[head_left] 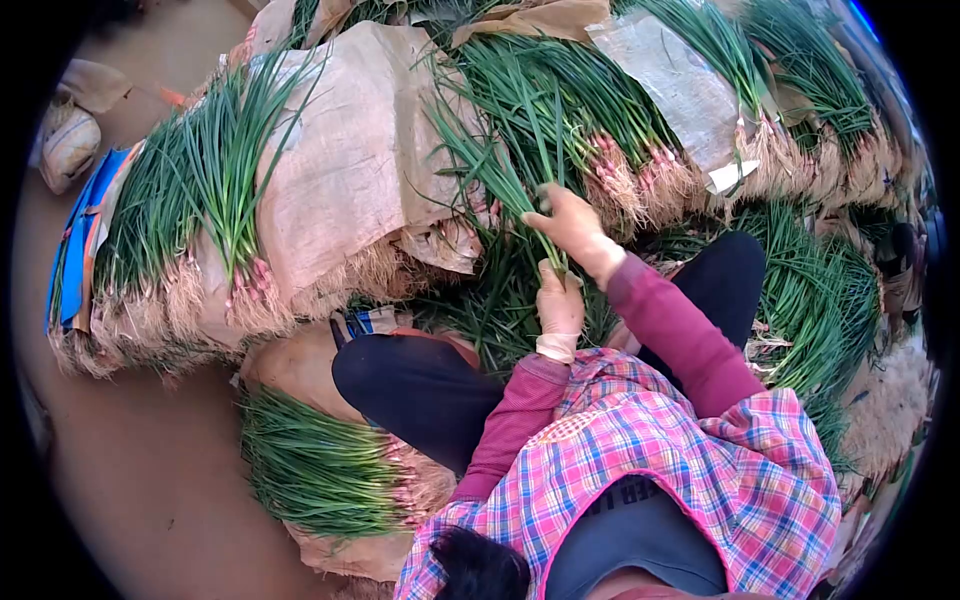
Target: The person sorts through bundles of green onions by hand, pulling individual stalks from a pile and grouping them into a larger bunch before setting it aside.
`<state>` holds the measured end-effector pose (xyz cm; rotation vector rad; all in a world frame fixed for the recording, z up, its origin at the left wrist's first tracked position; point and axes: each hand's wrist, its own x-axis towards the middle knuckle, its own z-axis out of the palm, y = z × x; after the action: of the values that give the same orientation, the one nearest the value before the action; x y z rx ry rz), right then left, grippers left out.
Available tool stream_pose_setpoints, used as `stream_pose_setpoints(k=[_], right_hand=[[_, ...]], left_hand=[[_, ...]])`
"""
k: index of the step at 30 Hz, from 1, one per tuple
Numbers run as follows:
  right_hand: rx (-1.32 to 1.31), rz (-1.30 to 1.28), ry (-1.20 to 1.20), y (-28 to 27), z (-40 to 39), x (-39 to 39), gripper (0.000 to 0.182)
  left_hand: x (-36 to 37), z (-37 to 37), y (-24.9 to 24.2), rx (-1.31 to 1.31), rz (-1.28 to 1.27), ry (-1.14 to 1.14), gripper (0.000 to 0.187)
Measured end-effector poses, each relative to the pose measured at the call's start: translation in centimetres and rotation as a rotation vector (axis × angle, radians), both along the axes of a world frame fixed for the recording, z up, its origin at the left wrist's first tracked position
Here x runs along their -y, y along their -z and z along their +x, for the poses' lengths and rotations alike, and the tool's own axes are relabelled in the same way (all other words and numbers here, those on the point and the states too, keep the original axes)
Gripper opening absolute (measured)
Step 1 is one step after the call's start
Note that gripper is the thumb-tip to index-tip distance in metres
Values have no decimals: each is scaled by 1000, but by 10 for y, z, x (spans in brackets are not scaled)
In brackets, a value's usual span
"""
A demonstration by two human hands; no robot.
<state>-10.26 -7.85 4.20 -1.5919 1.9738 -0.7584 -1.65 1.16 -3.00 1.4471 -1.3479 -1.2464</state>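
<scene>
A bunch of green onions with long green leaves points up and to the left from my hands. My right hand is closed around its stalks. Just below it, my left hand grips the lower end of the same bunch, above my lap. Both arms wear dark pink sleeves, and a pink plaid apron covers my front. My knees in dark trousers spread to either side of the hands.
Bundled green onions with pale pink roots lie all around: a large pile wrapped in brown sacking at left, more bundles at upper right, one bundle by my left knee. Bare brown floor at lower left.
</scene>
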Motion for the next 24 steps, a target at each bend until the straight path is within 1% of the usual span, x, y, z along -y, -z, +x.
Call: stream_pose_setpoints(k=[1, 2, 3, 5, 6, 7, 8, 9, 10, 11, 12, 13, 14, 15, 16, 17, 18, 19, 21, 22, 23, 24], right_hand=[[59, 27, -8, 10, 3, 19, 54], [49, 38, 1, 20, 3, 42, 51], [41, 55, 7, 25, 3, 62, 47], [-133, -20, -9, 17, 5, 94, 35], [-103, 3, -22, 11, 3, 110, 29], [-74, 27, -36, 7, 1, 124, 24], [-87, 18, -27, 3, 0, 135, 21], [-49, -1, -32, 3, -2, 143, 23], [93, 73, -30, 4, -3, 149, 23], [233, 148, -25, 6, -5, 152, 24], [436, 260, -79, 8, -5, 148, 24], [641, 372, -131, 17, -6, 142, 25], [514, 253, -124, 32, -2, 128, 22], [431, 311, -213, 46, -7, 118, 23], [517, 390, -222, 38, -6, 96, 21], [566, 401, -226, 34, -3, 75, 22], [451, 408, -209, 27, -2, 53, 21], [573, 288, -250, 40, -3, 34, 21], [758, 174, -245, 40, 1, -6, 23], [540, -1, -269, 37, 0, -22, 24], [318, -168, -287, 34, -1, -34, 25], [496, -179, -164, 32, -2, -38, 25]], left_hand=[[-2, 0, -10, 107, -81, -3, 17], [-5, 0, -7, 132, -57, 18, 20], [-7, -1, 8, 167, -31, 35, 23], [-12, 0, 2, 202, 4, 56, 23], [-14, 0, -1, 240, 40, 69, 27], [-16, -2, 2, 313, 2, 35, 21], [-15, -1, 6, 252, 12, 29, 19], [-14, 0, 7, 187, 21, 23, 19], [-12, 2, 9, 182, 23, 18, 19], [-9, 3, 11, -14, 104, 8, 22], [-6, 4, 12, -212, 185, -2, 26], [-4, 6, -2, -297, 266, -19, 22], [-3, 7, -4, -298, 238, -27, 21], [-1, 7, -2, -299, 210, -35, 20], [0, 8, 2, -300, 212, -33, 20], [0, 8, 7, -340, 220, -56, 17], [1, 7, 12, -379, 227, -77, 14], [0, 7, 16, -436, 262, -70, 12], [-2, 10, -4, -528, 397, -17, 13], [0, 7, -9, -601, 445, -39, 15], [-1, 7, -14, -715, 451, -4, 15], [-2, 10, -19, -755, 457, 22, 15]])
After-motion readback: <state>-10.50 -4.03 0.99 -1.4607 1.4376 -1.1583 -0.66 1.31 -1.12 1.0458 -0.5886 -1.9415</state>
